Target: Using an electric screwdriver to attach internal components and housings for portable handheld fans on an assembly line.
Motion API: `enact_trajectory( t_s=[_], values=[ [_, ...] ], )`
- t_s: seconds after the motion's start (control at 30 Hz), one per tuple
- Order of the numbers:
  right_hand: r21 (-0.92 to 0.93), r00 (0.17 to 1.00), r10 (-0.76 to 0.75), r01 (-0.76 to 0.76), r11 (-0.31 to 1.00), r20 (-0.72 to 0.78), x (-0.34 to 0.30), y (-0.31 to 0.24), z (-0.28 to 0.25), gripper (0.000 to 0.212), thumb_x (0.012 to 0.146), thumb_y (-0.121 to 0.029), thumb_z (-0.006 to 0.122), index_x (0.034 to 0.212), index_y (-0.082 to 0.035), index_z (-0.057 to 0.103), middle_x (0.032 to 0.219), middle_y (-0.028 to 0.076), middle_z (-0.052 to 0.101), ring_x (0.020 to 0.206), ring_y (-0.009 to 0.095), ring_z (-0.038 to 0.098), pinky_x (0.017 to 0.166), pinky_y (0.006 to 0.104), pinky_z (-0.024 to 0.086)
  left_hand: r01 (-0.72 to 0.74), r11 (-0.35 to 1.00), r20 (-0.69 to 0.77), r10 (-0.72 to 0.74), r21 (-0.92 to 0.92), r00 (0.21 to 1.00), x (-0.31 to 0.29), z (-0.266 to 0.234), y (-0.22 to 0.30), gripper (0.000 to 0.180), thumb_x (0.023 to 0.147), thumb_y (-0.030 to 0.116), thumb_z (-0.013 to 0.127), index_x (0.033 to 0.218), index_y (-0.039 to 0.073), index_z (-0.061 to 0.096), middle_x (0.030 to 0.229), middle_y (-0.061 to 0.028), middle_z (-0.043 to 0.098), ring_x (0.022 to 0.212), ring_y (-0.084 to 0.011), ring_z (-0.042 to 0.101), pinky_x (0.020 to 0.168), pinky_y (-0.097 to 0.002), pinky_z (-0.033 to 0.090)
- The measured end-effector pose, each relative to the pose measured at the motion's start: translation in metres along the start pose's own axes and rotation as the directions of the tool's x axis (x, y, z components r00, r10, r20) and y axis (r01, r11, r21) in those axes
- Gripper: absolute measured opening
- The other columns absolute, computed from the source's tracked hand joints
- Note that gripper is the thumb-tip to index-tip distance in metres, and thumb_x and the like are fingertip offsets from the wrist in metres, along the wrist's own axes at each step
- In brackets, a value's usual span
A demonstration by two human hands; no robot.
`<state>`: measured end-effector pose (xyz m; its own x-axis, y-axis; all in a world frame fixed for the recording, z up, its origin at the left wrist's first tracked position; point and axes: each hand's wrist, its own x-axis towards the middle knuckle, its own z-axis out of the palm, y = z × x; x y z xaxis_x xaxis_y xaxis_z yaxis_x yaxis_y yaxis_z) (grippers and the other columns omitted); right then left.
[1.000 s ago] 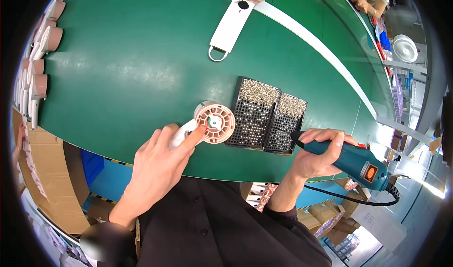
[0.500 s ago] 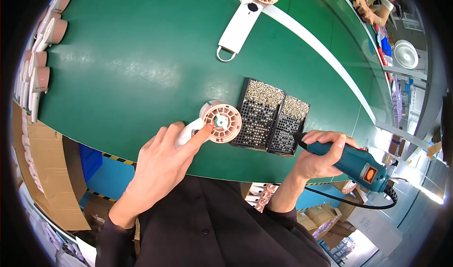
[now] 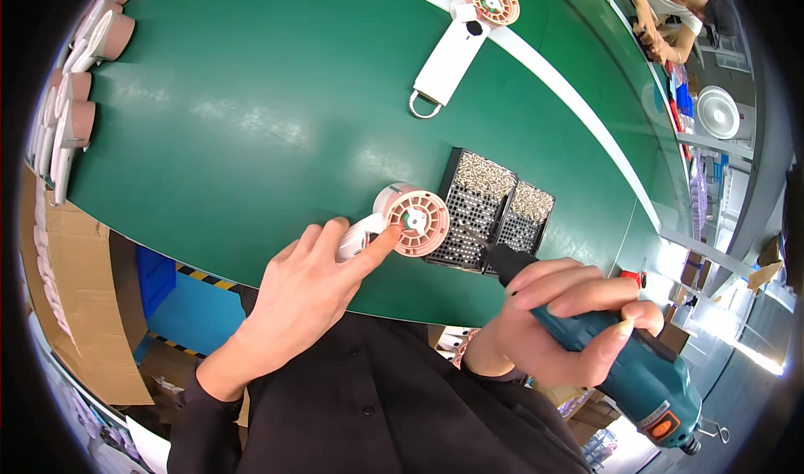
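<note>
My left hand [image 3: 314, 285] is closed round the white handle of a handheld fan [image 3: 417, 222], its forefinger touching the pink slotted head, where a white hub and a bit of green show. In my right hand [image 3: 578, 319] I grip a teal electric screwdriver [image 3: 662, 386], its black nose pointing up and left. The nose's thin bit lies over the black screw trays, right of the fan head; I cannot tell whether it touches a screw. Two black perforated screw trays [image 3: 479, 208] stand side by side, loose screws heaped at their far ends and several seated in holes.
Another white handheld fan [image 3: 452, 59] with a pink head lies farther off, by the white strip [image 3: 578, 97] across the green table [image 3: 234, 131]. Several white and pink fans [image 3: 79, 122] stand at the left edge. A person [image 3: 670, 22] sits at the far right. Cardboard [image 3: 92, 298] stands lower left.
The screwdriver has swung from pointing right of the trays to reaching over them, and my right hand has turned with it. The whole view has shifted slightly; my left hand still holds the fan.
</note>
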<state>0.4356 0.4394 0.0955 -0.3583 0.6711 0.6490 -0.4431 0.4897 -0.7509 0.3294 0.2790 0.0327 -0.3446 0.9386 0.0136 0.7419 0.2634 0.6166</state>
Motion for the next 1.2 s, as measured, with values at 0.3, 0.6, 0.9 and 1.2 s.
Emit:
enact_trajectory(
  t_s=[0.3, 0.6, 0.9, 1.2],
  values=[
    [0.067, 0.964, 0.174, -0.191, 0.979, 0.202, -0.001, 0.006, 0.008, 0.017, 0.1, -0.015, 0.043, 0.11, -0.006, 0.032, 0.077, 0.017, 0.054, 0.058, 0.031, 0.061, 0.057, 0.046, 0.055, 0.013, 1.0, 0.019, -0.013, 0.009, 1.0, -0.003, 0.002, -0.006, 0.056, 0.078, 0.01, 0.069, 0.131, 0.023, 0.054, 0.097, -0.011, 0.052, 0.075, -0.0236, 0.055, 0.062, -0.0351, 0.051],
    [-0.024, 0.957, 0.282, -0.281, 0.959, 0.071, -0.008, 0.031, 0.017, 0.031, 0.095, -0.022, 0.057, 0.097, -0.007, 0.03, 0.07, 0.017, 0.054, 0.05, 0.027, 0.059, 0.048, 0.0412, 0.054, -0.034, 0.999, 0.055, 0.032, 0.037, 0.998, -0.003, 0.0, -0.012, 0.056, 0.079, 0.014, 0.069, 0.132, 0.014, 0.051, 0.098, -0.0132, 0.053, 0.077, -0.0249, 0.056, 0.064, -0.0356, 0.05],
    [-0.089, 0.969, 0.19, -0.178, 0.98, 0.16, -0.007, 0.041, 0.02, 0.014, 0.093, -0.015, 0.043, 0.098, -0.007, 0.033, 0.06, 0.015, 0.048, 0.035, 0.025, 0.047, 0.034, 0.0376, 0.049, -0.008, 1.0, -0.016, 0.009, 0.007, 1.0, -0.005, -0.003, -0.016, 0.053, 0.079, 0.018, 0.072, 0.123, -0.002, 0.048, 0.091, -0.0092, 0.054, 0.075, -0.0221, 0.056, 0.068, -0.0318, 0.045],
    [0.111, 0.948, 0.086, -0.125, 0.986, 0.305, -0.003, 0.022, 0.01, 0.023, 0.093, -0.013, 0.056, 0.103, -0.004, 0.038, 0.067, 0.015, 0.053, 0.046, 0.028, 0.056, 0.041, 0.0412, 0.052, 0.055, 0.998, -0.046, -0.056, -0.023, 0.997, -0.011, -0.004, -0.008, 0.053, 0.079, 0.017, 0.072, 0.122, -0.002, 0.049, 0.1, -0.0123, 0.05, 0.084, -0.0252, 0.057, 0.071, -0.0346, 0.049]
  ],
)
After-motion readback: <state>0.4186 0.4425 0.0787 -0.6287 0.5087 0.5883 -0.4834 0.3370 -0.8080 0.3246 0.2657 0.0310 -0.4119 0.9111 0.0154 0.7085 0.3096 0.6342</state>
